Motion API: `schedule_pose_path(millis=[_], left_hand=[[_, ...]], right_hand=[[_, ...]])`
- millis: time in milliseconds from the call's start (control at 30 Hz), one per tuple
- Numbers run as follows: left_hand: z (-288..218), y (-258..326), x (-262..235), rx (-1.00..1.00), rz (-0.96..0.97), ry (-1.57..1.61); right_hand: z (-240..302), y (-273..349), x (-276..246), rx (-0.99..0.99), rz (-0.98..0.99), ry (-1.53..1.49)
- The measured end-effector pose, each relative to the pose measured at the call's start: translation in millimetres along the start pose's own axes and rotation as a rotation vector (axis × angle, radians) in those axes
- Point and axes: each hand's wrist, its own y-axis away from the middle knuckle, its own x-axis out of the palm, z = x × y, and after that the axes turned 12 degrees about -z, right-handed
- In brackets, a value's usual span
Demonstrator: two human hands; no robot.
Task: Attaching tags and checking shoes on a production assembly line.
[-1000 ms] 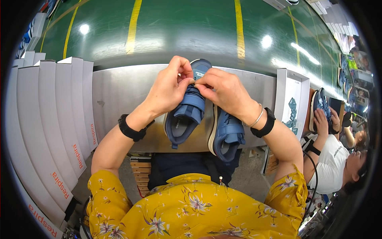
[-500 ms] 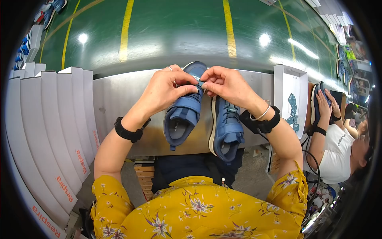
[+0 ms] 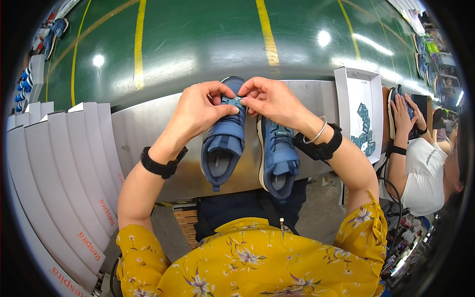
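Floor: green (image 3: 198, 39) with yellow lines, beyond the worktop.
Worktop: bare metal (image 3: 148, 128), both shoes on it, heels toward the wearer.
Left-side shoe: navy-blue (image 3: 222, 144), under both hands, toe pointing away. Likely set this way so the laces face up within reach of both.
Teal tag: small piece (image 3: 232, 103) over that shoe's upper laces, between the two sets of fingertips.
Left hand: (image 3: 198, 106) thumb and forefinger pinching the tag from its left, probably to steady it.
Right hand: (image 3: 274, 101) thumb and forefinger bunched at the tag's right edge; can't tell if they grip tag or lace.
Right-side shoe: the mate (image 3: 279, 148), just below the right hand, untouched, likely parked close as a pair.
White tray: open box (image 3: 341, 94) right of the shoes, loose teal pieces (image 3: 365, 129) inside, presumably for easy right-hand reach.
White boxes: row (image 3: 64, 163) at left, clear of the elbows.
Co-worker: far right, hands on another shoe (image 3: 392, 106).
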Motion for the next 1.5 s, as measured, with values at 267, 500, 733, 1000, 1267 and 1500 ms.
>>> schedule_pose_path(millis=[267, 500, 733, 1000, 1267, 1500], left_hand=[[11, 8, 9, 0.023, -0.106, 0.082], [11, 10, 12, 0.012, -0.115, 0.071], [34, 26, -13, 0.089, -0.276, 0.248], [-2, 120, -17, 0.748, -0.160, -0.126], [19, 151, 21, 0.964, 0.069, -0.380], [-35, 156, 13, 1.084, 0.115, -0.694]], right_hand=[[-18, 3, 0, -0.145, -0.027, -0.049], [-19, 5, -5, -0.193, -0.006, -0.036], [2, 61, -39, -0.219, -0.248, 0.009], [-44, 153, -38, -0.097, -0.197, 0.013], [-66, 166, 2, -0.106, -0.449, -0.065], [-91, 167, 4, -0.135, -0.512, -0.279]])
